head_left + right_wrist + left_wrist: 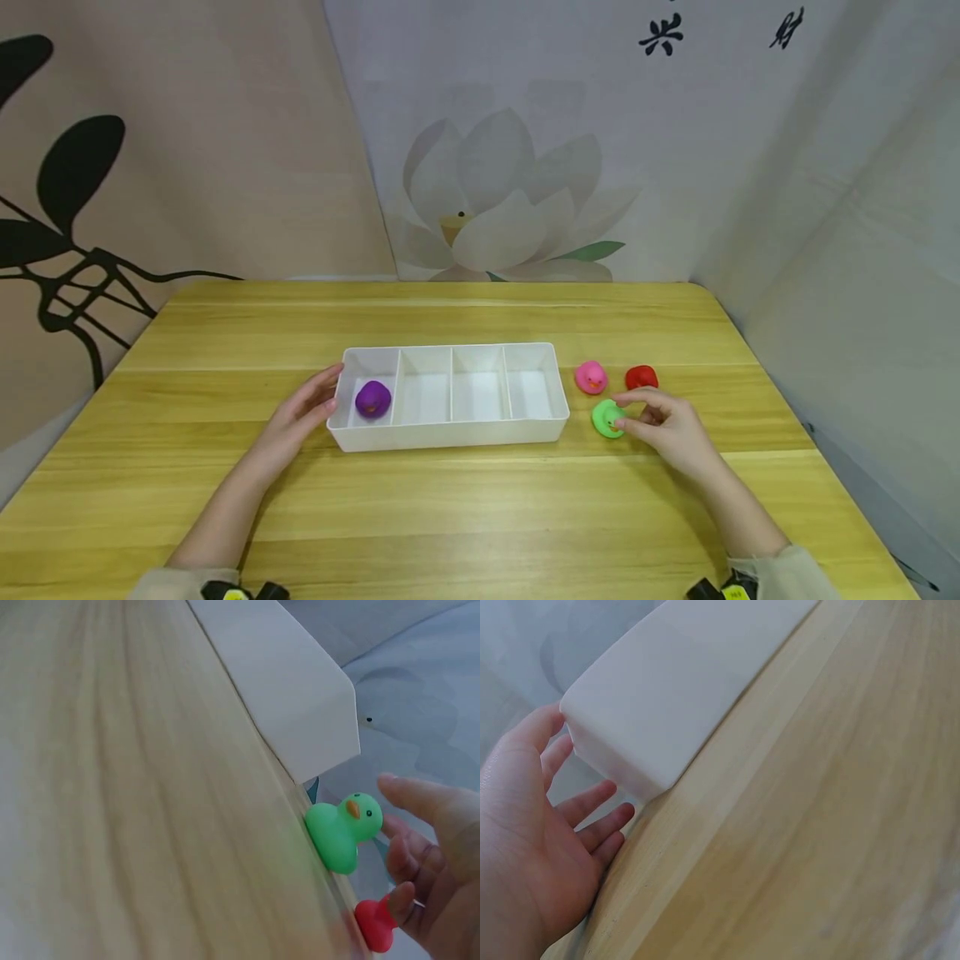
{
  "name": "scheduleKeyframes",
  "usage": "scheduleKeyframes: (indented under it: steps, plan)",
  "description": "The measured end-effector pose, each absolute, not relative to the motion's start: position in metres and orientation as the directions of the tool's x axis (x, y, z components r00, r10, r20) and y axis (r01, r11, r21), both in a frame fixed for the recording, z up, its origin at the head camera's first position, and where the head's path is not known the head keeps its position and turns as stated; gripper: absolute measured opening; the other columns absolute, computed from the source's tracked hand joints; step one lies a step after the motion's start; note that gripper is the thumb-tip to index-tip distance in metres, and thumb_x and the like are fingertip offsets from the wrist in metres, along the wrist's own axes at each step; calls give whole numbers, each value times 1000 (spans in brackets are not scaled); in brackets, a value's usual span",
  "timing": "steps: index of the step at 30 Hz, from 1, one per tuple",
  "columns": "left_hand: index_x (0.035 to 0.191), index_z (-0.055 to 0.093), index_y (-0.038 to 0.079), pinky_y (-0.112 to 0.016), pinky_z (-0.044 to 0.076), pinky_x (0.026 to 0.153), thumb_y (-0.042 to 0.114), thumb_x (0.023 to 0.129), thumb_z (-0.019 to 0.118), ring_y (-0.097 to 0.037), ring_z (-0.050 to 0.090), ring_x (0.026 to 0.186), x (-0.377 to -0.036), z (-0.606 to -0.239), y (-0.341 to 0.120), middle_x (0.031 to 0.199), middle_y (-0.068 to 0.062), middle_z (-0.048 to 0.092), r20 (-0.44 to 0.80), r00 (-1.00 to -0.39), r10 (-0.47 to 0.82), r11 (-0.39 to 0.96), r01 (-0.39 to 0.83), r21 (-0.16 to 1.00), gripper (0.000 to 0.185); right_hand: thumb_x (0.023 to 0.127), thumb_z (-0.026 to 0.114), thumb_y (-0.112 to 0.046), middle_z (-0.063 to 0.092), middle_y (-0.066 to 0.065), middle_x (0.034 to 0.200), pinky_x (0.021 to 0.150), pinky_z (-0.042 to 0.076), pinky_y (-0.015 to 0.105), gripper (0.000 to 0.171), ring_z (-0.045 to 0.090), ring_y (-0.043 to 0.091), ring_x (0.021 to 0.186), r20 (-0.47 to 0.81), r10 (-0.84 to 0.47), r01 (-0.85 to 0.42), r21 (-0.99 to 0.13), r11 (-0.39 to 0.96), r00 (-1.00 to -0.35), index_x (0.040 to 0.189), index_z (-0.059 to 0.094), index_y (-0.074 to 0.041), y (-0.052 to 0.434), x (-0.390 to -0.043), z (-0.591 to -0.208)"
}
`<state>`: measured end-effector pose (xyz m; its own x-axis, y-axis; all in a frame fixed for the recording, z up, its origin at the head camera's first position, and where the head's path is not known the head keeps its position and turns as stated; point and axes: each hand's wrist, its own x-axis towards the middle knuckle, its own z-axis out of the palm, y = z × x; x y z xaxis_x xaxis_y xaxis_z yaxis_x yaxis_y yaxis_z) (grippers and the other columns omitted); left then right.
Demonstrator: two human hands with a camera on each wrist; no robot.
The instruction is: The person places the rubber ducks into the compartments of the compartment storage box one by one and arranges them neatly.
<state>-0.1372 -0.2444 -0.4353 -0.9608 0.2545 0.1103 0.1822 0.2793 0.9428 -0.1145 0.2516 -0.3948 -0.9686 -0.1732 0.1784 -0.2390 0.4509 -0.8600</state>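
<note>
Right fingers (421,799) parted, 1 green duck (337,834) beside

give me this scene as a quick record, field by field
surface: wood-grained table
container: white tray, four compartments in a row
inside: purple toy, leftmost compartment
right of tray: pink duck, red toy, green duck
left hand: touching tray's left end
right hand: at green duck, firm grip not confirmed

Lotus-printed backdrop (502,200), wooden table (465,525)
</note>
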Motion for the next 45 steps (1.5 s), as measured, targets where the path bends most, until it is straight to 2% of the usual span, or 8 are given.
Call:
scheduleKeyframes:
  steps: [7, 12, 19, 23, 34, 40, 45]
  plan:
    - [141, 29, 18, -23, 36, 89, 18, 95, 45, -30, 35, 122, -137, -434, -245, 137, -15, 36, 101, -963, 251, 283, 172, 944, 49, 76, 72, -7, 58, 15, 92, 43, 35, 21, 30, 43, 14, 56, 116, -173, -186, -859, 477, -978, 104, 64, -2, 257, -117, -403]
    - [141, 28, 18, -24, 36, 90, 18, 95, 45, -31, 35, 122, -137, -434, -245, 137, -16, 37, 99, -963, 250, 285, 171, 943, 49, 76, 72, -8, 55, 15, 80, 43, 34, 20, 32, 41, 12, 55, 83, -168, -155, -863, 480, -982, 106, 63, -2, 257, -118, -407]
    - [142, 28, 19, -48, 32, 94, 19, 95, 45, -32, 35, 122, -137, -435, -246, 136, -17, 37, 90, -966, 244, 305, 165, 938, 49, 76, 72, -9, 47, 12, 65, 43, 33, 20, 31, 40, 10, 54, 63, -165, -137, -862, 488, -984, 106, 63, -3, 256, -119, -408]
    - [141, 29, 21, -52, 30, 95, 20, 95, 45, -31, 34, 122, -138, -436, -246, 136, -16, 37, 81, -968, 239, 303, 154, 940, 49, 76, 71, -9, 45, 11, 64, 43, 33, 20, 31, 40, 10, 54, 59, -162, -133, -859, 494, -985, 106, 63, -3, 255, -119, -407]
    - [140, 30, 23, -49, 31, 95, 21, 95, 46, -28, 35, 122, -139, -437, -246, 137, -12, 37, 68, -971, 229, 290, 135, 947, 48, 76, 71, -8, 44, 11, 62, 41, 32, 21, 30, 39, 9, 51, 70, -163, -141, -870, 472, -984, 105, 63, -2, 254, -118, -406]
    - [141, 29, 20, -49, 31, 95, 19, 95, 45, -31, 34, 122, -140, -437, -245, 137, -15, 37, 95, -964, 249, 292, 168, 942, 49, 75, 73, -18, 48, 12, 68, 40, 33, 22, 31, 40, 11, 52, 89, -162, -155, -874, 460, -983, 104, 65, -10, 263, -125, -421]
    - [141, 29, 18, -28, 36, 91, 19, 95, 45, -31, 35, 122, -139, -436, -246, 137, -16, 37, 97, -963, 252, 283, 170, 944, 49, 73, 75, -25, 47, 12, 68, 40, 33, 23, 31, 40, 13, 54, 107, -149, -165, -869, 466, -983, 101, 66, -16, 260, -125, -419]
